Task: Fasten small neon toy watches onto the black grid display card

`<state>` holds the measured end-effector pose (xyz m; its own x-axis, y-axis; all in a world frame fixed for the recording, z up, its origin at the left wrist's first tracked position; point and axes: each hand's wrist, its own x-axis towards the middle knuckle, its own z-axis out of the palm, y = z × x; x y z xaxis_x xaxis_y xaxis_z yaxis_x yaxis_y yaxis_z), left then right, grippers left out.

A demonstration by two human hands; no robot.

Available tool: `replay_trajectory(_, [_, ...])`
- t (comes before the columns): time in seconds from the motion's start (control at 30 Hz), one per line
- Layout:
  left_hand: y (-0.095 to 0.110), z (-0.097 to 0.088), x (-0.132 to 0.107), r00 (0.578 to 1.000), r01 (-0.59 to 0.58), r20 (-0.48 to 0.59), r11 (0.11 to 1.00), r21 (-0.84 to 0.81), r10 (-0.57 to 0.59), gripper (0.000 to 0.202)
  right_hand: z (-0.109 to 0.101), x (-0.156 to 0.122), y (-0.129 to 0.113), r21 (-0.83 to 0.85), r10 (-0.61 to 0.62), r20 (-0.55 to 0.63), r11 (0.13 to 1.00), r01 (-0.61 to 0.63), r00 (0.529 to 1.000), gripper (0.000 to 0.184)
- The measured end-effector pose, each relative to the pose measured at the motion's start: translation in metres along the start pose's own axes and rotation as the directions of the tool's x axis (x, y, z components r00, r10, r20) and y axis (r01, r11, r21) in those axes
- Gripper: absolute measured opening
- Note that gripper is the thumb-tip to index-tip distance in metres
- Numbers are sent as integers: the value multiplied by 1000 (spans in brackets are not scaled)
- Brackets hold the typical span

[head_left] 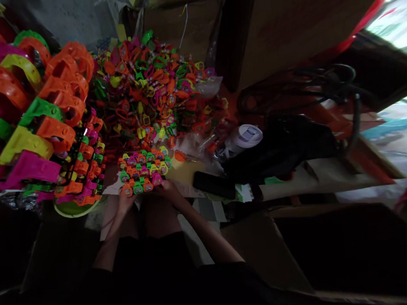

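Note:
Bright plastic toy watches in orange, green, yellow and pink sit in several rows as one block [144, 169] above my lap. My left hand [125, 200] grips the block's lower left corner, its fingertips hidden under the watches. At the lower right edge my right hand [167, 190] closes on the same block, beside a pink watch. What carries the rows underneath is hidden. Just beyond the block lies a large heap of loose toy watches [150, 91] in the same colours.
Stacked rows of toy watches [64, 106] rise at the left, above a green tub [77, 210]. To the right are a black phone [213, 185], a white-lidded container [246, 136], dark cloth [286, 142] and coiled hoses [299, 85]. An open cardboard box [262, 250] stands lower right.

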<state>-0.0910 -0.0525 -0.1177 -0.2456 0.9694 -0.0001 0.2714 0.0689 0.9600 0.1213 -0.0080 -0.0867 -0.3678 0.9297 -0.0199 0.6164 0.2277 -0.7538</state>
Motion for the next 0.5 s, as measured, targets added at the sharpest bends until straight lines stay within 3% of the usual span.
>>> replay_trajectory(0.3, [-2, -2, 1, 999, 17, 29, 1000, -11, -17, 32, 7, 4, -12, -197, 20, 67, 980, -7, 998, 27])
replay_trajectory(0.5, [-5, -2, 1, 1000, -6, 28, 1000, 12, 5, 32, 7, 0, -12, -229, 0, 82, 973, 19, 997, 26])
